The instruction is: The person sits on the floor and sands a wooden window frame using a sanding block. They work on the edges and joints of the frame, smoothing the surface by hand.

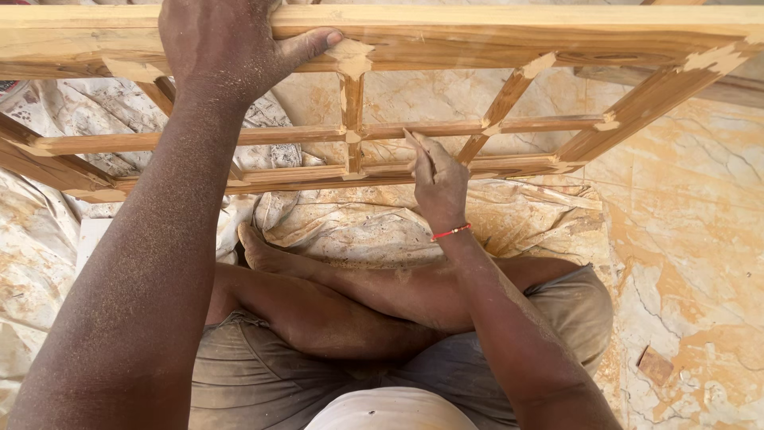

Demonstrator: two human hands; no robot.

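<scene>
head view: seated cross-legged, a person's left hand clamps closed fingers over the near top rail of a wooden lattice frame running left to right; the right hand, fingers pinched, presses a far lower bar.

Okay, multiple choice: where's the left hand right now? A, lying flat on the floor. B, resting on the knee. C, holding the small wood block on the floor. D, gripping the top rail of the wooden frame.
D: the left hand grips the frame at its top rail, thumb along the rail's front.
</scene>
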